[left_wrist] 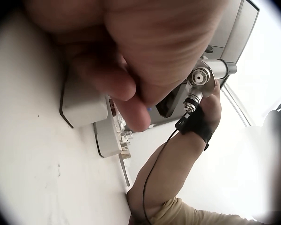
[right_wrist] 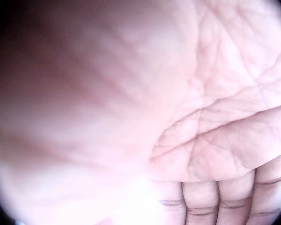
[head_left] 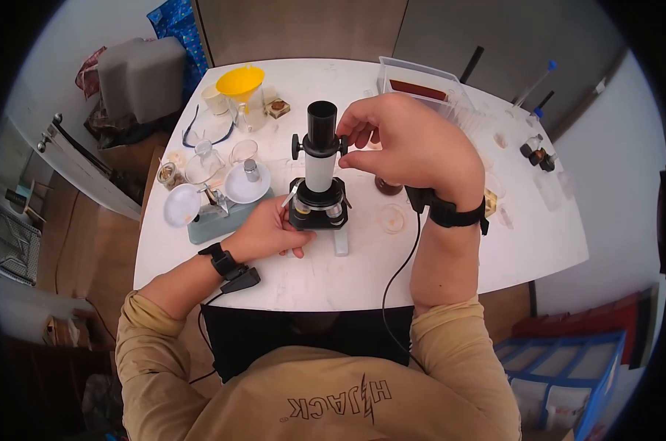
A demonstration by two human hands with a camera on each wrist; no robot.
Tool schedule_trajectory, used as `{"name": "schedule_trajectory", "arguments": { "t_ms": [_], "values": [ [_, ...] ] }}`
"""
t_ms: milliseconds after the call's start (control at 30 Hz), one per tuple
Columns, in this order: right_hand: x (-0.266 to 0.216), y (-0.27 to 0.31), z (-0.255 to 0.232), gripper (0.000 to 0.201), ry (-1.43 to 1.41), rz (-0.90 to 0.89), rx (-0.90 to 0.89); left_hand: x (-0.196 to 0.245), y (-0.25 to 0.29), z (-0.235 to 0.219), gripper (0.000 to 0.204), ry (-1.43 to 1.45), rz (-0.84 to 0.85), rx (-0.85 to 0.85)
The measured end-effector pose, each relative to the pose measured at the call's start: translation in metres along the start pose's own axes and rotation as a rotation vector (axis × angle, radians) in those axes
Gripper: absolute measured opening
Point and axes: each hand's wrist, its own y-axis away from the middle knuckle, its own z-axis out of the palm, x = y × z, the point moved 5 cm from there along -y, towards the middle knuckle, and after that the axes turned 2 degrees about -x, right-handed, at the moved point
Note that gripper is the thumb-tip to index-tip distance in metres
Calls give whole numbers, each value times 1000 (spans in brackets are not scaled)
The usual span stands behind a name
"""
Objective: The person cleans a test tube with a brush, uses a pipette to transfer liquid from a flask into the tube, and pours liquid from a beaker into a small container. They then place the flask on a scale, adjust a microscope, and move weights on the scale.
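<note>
A black and white microscope (head_left: 319,165) stands upright on the table in front of me. My right hand (head_left: 428,147) pinches the focus knob (head_left: 343,145) on the right of its tube between thumb and fingers. Low on the left, my left hand (head_left: 263,231) has its fingers curled at the stage (head_left: 319,218), partly hidden behind it. The objective lenses (left_wrist: 200,76) show beyond the left hand in the left wrist view, with pale base parts (left_wrist: 84,110) behind its fingertips. Only the right palm (right_wrist: 225,122) and bent fingers fill the right wrist view.
Left of the microscope stands a balance with a green base (head_left: 214,229) and white pans (head_left: 182,207), a metal weight (head_left: 251,171) on one. Behind are a yellow funnel (head_left: 240,83) and blue-framed glasses (head_left: 226,138). A clear plastic box (head_left: 388,73) and small bottles (head_left: 531,145) stand right.
</note>
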Motion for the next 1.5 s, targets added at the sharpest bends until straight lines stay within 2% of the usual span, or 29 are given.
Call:
{"name": "schedule_trajectory", "arguments": {
  "t_ms": [167, 233, 267, 333, 367, 433, 467, 533, 567, 633, 767, 867, 933, 1033, 1133, 1267, 1333, 1500],
  "values": [
    [7, -3, 3, 31, -73, 18, -23, -3, -3, 2, 34, -5, 21, 19],
    [10, -7, 3, 32, 39, -160, 60, -7, -5, 5, 40, -20, 1, 50],
    [13, -6, 2, 32, 40, -159, 58, -9, -7, 6, 40, -17, 0, 50],
    [15, -6, -2, 38, 12, -11, 0, -9, -10, 8, 41, -3, 17, 82],
    [13, -6, -4, 38, 13, -11, 0, -8, -11, 10, 41, -3, 18, 82],
    [13, -5, -5, 39, -18, 18, -21, -2, -12, 11, 30, -31, 39, 117],
    [14, -6, -5, 39, -18, 18, -16, -5, -15, 9, 30, -35, 41, 115],
    [16, -7, -4, 32, -22, -20, 32, -12, -21, 6, 46, -25, 53, 134],
    [19, -8, -4, 32, -21, -20, 35, -14, -23, 4, 46, -27, 55, 134],
    [23, -11, -4, 30, 5, -85, 39, 3, -23, 4, 29, -98, 78, 182],
    [29, -14, -7, 35, 35, -76, 74, -1, -31, 1, 30, -127, 82, 223],
    [33, -16, -7, 28, -19, -48, 60, 2, -33, 2, 33, -128, 105, 229],
    [32, -16, -7, 29, -26, -49, 65, 3, -32, 2, 54, -199, 123, 257],
    [35, -17, -8, 31, -28, -53, 79, 4, -38, -2, 45, -270, 157, 327],
    [39, -18, -9, 31, -6, -59, 93, 11, -38, -4, 36, -307, 126, 327],
    [40, -17, -9, 32, -27, -19, 78, 11, -37, -2, 33, -293, 101, 356],
    [39, -17, -7, 32, -33, -27, 69, 6, -37, -4, 39, -244, 96, 384],
    [39, -17, -6, 32, -6, 5, 45, -5, -35, -6, 37, -233, 117, 352]
  ]
}}
